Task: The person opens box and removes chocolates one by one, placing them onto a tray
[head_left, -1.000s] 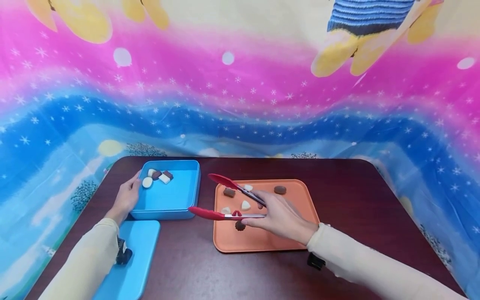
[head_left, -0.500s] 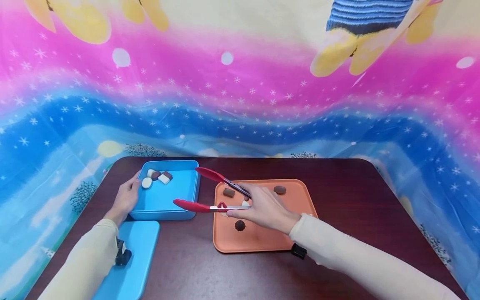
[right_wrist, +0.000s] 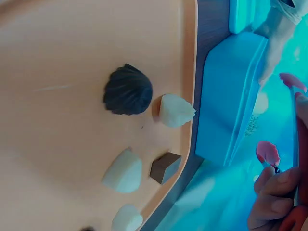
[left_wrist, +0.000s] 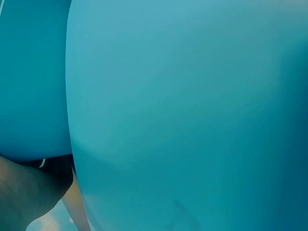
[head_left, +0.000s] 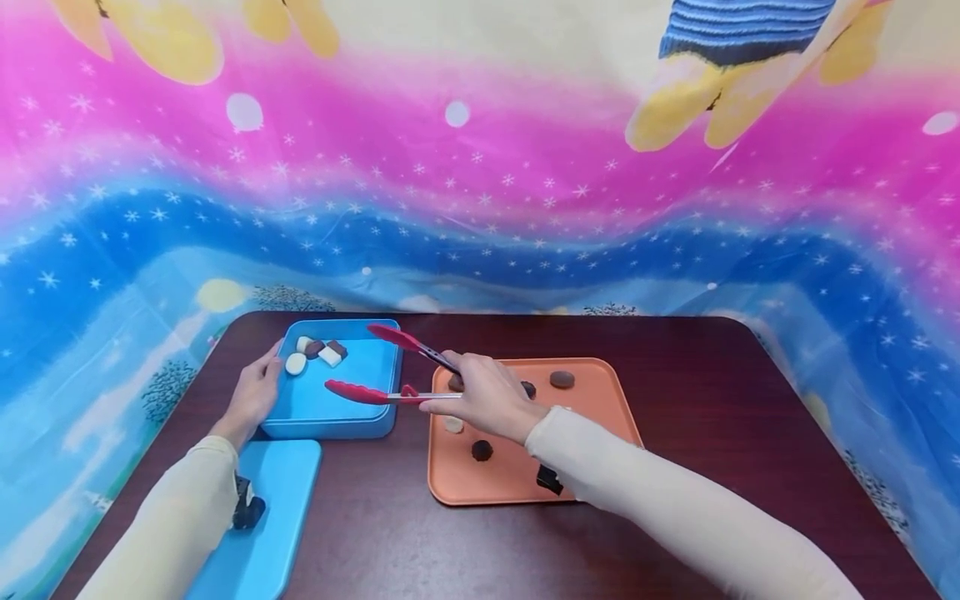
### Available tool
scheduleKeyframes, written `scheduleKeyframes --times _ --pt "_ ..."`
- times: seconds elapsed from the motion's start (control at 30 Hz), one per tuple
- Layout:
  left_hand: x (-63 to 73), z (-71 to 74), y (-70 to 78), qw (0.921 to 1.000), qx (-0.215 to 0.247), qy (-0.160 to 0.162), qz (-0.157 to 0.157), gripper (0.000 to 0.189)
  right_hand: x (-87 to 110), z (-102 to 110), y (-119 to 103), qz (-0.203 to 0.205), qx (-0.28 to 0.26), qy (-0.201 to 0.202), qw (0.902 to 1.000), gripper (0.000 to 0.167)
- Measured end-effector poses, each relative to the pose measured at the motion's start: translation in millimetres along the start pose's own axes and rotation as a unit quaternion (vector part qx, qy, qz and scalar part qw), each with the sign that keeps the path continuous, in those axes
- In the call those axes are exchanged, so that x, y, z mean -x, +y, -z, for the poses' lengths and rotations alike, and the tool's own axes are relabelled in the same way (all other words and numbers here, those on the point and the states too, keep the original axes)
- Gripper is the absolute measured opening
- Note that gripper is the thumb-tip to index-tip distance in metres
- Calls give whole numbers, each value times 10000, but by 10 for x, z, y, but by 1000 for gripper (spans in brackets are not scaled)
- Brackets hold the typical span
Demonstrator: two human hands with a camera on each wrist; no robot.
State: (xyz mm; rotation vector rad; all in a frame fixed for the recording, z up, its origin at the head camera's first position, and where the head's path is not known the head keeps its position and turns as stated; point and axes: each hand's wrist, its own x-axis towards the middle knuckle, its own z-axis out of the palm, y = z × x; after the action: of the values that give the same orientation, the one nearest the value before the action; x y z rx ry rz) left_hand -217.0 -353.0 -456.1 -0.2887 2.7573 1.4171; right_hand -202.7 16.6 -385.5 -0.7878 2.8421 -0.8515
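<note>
My left hand [head_left: 255,396] grips the left wall of a blue box [head_left: 330,428] at the back left of the table. White and brown chocolate-like pieces [head_left: 296,364] lie in the box's far left corner. In my right hand [head_left: 487,396] is a pair of tongs [head_left: 356,391] with red tips and metal arms. The tips are spread above the box's right side, with nothing visible between them. Beneath the hand, an orange tray [head_left: 465,487] bears a dark fluted piece [head_left: 482,450], a brown oval piece [head_left: 562,379] and white pieces [right_wrist: 124,172]. The hand partly hides the tray.
A blue lid [head_left: 277,517] lies in front of the box, under the left forearm. The dark wooden table [head_left: 390,517] shows between lid and tray. A printed cloth [head_left: 480,208] hangs behind the table.
My right hand has carried the spread tongs leftward and slightly away, from over the tray until the tips reach over the box. The left hand and box stay put.
</note>
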Motion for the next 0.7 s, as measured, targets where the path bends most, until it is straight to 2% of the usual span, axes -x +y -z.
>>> scheduleKeyframes --times 0.1,0.17,0.37,0.7 --pt "-17 -13 -6 10000 1 47 -12 56 -91 -57 -45 -155 30 -13 9999 76" --pt "-23 -19 -10 10000 -7 86 -18 56 -149 -87 -74 -221 13 -55 9997 80" --pt "-18 -15 13 10000 72 9 -25 56 -300 -144 -155 -411 17 -122 9991 73" --pt "-12 -10 1 10000 26 8 -28 54 -521 -309 -261 -558 364 -127 9977 60"
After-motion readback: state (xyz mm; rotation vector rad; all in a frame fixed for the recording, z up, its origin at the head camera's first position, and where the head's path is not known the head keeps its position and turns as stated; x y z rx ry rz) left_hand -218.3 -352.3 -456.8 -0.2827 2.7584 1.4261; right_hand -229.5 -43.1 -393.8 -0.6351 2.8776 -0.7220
